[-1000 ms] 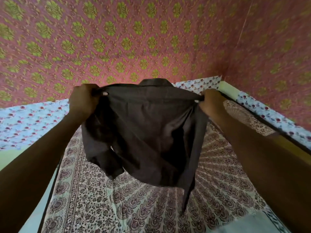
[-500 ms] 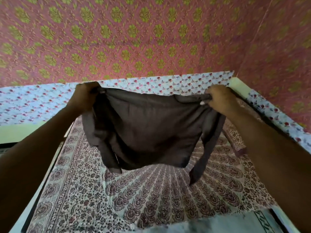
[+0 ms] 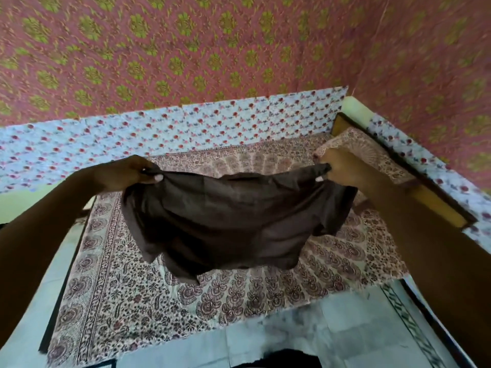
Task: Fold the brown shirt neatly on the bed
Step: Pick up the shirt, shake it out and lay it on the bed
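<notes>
The brown shirt (image 3: pixel 225 216) hangs stretched between both hands above the bed (image 3: pixel 119 301), which is covered with a patterned sheet. My left hand (image 3: pixel 130 172) pinches the shirt's upper left corner. My right hand (image 3: pixel 342 170) pinches the upper right corner. The top edge sags slightly in the middle, where the collar shows. The body and sleeves droop below, and the lower hem floats just over the sheet or barely brushes it. The shirt hides part of the sheet under it.
A pillow (image 3: pixel 372 155) in matching print lies at the far right corner of the bed. A floral blue band (image 3: pixel 212 123) and pink patterned walls (image 3: pixel 239 49) border the bed at the back and right. Pale tiled floor (image 3: pixel 332 338) runs along the near edge.
Both hands have lowered the shirt toward the bed and spread it wider. The view has tilted down, so more of the sheet and floor shows.
</notes>
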A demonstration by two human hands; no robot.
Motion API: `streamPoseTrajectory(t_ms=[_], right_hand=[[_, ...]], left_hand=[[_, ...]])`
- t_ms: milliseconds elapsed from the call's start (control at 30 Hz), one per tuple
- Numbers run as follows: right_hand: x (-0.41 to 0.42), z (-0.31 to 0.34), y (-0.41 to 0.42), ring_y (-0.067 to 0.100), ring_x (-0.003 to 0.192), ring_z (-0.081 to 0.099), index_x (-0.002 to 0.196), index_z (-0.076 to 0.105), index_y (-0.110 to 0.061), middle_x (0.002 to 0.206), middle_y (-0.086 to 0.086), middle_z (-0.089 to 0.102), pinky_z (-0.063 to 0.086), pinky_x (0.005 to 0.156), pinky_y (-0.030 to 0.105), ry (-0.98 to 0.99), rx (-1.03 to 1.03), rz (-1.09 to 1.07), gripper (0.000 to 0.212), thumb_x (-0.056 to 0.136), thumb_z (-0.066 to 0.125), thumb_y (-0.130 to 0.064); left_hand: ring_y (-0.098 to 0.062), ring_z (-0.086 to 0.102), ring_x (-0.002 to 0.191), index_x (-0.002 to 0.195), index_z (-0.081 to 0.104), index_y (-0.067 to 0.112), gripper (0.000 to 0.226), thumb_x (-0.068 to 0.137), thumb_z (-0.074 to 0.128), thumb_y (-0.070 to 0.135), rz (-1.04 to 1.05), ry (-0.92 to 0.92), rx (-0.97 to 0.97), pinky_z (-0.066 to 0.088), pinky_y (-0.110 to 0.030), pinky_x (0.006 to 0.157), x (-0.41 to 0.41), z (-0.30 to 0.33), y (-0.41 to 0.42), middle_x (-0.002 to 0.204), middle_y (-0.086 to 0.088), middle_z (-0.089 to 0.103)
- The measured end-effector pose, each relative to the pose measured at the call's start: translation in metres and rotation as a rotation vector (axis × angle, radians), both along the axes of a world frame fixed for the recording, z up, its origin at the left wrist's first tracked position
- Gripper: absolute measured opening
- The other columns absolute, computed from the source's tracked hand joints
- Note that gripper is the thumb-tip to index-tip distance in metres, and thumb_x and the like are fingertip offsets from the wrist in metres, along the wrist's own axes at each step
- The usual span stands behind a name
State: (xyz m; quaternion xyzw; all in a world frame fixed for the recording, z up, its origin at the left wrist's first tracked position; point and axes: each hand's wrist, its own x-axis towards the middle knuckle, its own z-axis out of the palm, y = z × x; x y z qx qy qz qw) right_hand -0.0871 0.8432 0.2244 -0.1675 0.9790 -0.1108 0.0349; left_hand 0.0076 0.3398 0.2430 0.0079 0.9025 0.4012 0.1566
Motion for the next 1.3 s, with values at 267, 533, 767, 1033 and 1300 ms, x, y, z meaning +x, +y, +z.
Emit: streamPoseTrajectory(t_ms=[267, 533, 767, 1033, 1300], right_hand=[[-0.029, 0.014, -0.014, 0.041, 0.095, 0.062, 0.101, 0.066, -0.003, 0.099, 0.024, 0.063, 0.043, 0.067, 0.038, 0.156, -0.055, -0.099, 0.009, 0.093, 0.068, -0.006], [-0.154, -0.074, -0.041, 0.043, 0.098, 0.061, 0.097, 0.062, -0.003, 0.096, 0.022, 0.062, 0.054, 0.079, 0.048, 0.060, 0.027, -0.057, 0.013, 0.086, 0.062, 0.004], [-0.301, -0.195, -0.085, 0.033, 0.091, 0.049, 0.090, 0.048, -0.011, 0.092, 0.011, 0.048, 0.046, 0.076, 0.042, -0.090, 0.086, -0.020, 0.026, 0.083, 0.064, 0.008], [-0.457, -0.354, -0.157, 0.050, 0.121, 0.046, 0.109, 0.061, 0.003, 0.118, 0.030, 0.054, 0.046, 0.090, 0.048, -0.115, 0.124, -0.035, 0.027, 0.084, 0.068, 0.004], [-0.582, -0.474, -0.225, 0.053, 0.130, 0.042, 0.137, 0.051, 0.002, 0.133, 0.033, 0.050, 0.050, 0.092, 0.061, 0.041, 0.247, -0.106, 0.041, 0.097, 0.045, 0.007]], left_hand=[[-0.024, 0.061, 0.079, 0.101, 0.067, -0.016, 0.021, 0.098, 0.063, 0.005, 0.267, 0.207, 0.009, 0.052, -0.023, 0.065, -0.052, -0.011, -0.015, 0.098, -0.024, 0.068], [-0.028, 0.064, 0.098, 0.088, 0.075, 0.015, 0.011, 0.084, 0.084, 0.019, 0.441, 0.351, -0.327, 0.042, -0.032, 0.082, -0.140, -0.087, -0.013, 0.098, -0.012, 0.071], [-0.038, 0.070, 0.078, 0.072, 0.073, 0.012, 0.020, 0.082, 0.065, 0.027, 0.622, 0.188, -0.383, 0.047, -0.035, 0.066, -0.244, -0.197, -0.028, 0.072, -0.022, 0.070], [-0.034, 0.069, 0.080, 0.087, 0.072, -0.005, 0.014, 0.077, 0.065, 0.002, 0.902, 0.162, -0.315, 0.056, -0.043, 0.075, -0.387, -0.345, -0.062, 0.082, -0.028, 0.071], [-0.044, 0.065, 0.106, 0.111, 0.072, -0.003, 0.037, 0.079, 0.054, -0.004, 1.056, 0.139, -0.311, 0.051, -0.042, 0.092, -0.511, -0.479, -0.100, 0.108, -0.032, 0.070]])
